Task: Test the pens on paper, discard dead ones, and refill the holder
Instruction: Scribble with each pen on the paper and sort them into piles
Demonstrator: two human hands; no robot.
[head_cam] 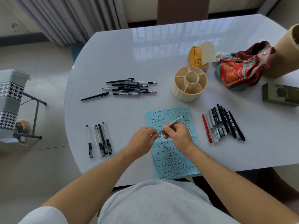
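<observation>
The right hand (pixel 176 135) curls round a slim white pen (pixel 171 124), which slants up and away past its knuckles. The left hand (pixel 143 138) pinches the pen's lower tip. Both hover above the scribbled light-blue paper sheet (pixel 171 159). Beyond the sheet stands the cream round compartmented pen holder (pixel 189 85), with loose pen groups on the white table (pixel 123 50) at either side.
</observation>
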